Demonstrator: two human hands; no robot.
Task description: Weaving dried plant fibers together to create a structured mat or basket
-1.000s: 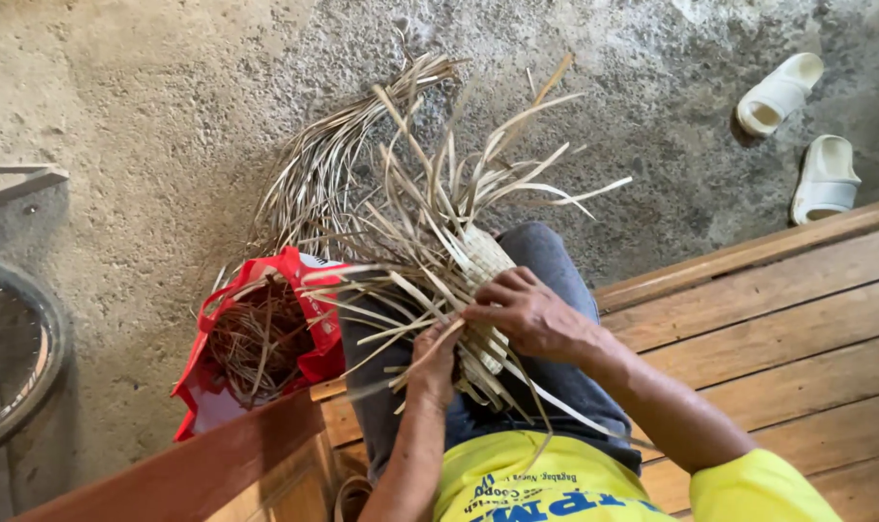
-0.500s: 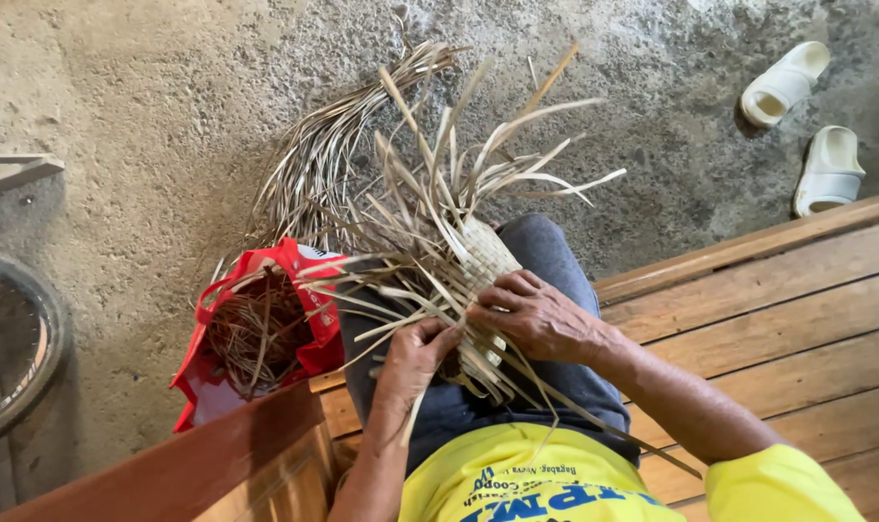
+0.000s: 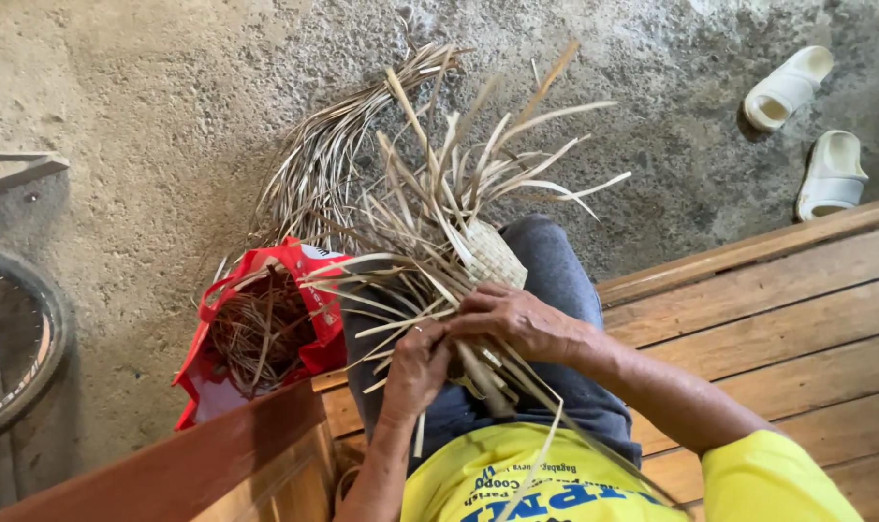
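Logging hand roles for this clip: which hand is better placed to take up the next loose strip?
Likely the left. The left hand pinches the loose strips fanning out on its side, while the right hand clamps the woven piece on the lap.

The left hand [image 3: 415, 367] has closed in beside the right hand [image 3: 517, 324] on the woven strips [image 3: 449, 242].

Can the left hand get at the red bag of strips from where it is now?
Probably yes. The left hand grips the woven piece on the lap, and the red bag sits open on the floor just beside that knee; only loose strip ends lie between. It would have to let go first.
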